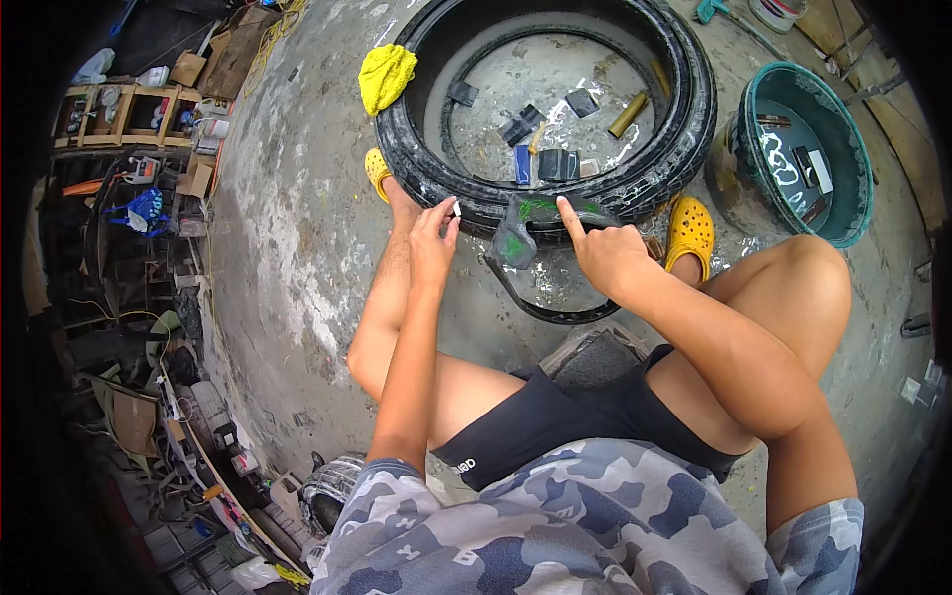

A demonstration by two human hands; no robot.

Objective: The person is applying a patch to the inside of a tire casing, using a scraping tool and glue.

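Your left hand (pixel 433 233) pinches a short white stick (pixel 456 209) between its fingertips, beside the tyre's near wall. Your right hand (pixel 612 256) points its index finger onto a limp, dark grey rubber tube marked with green (pixel 516 238); its other fingers are curled, and you cannot tell whether they grip anything. The tube drapes over the near side of a large black tyre (pixel 699 104). Inside the tyre's ring lies a brass-coloured cylinder (pixel 628 116); a crumpled yellow cloth (pixel 387 79) hangs on its left edge. Right of it stands a round teal bucket (pixel 851 149).
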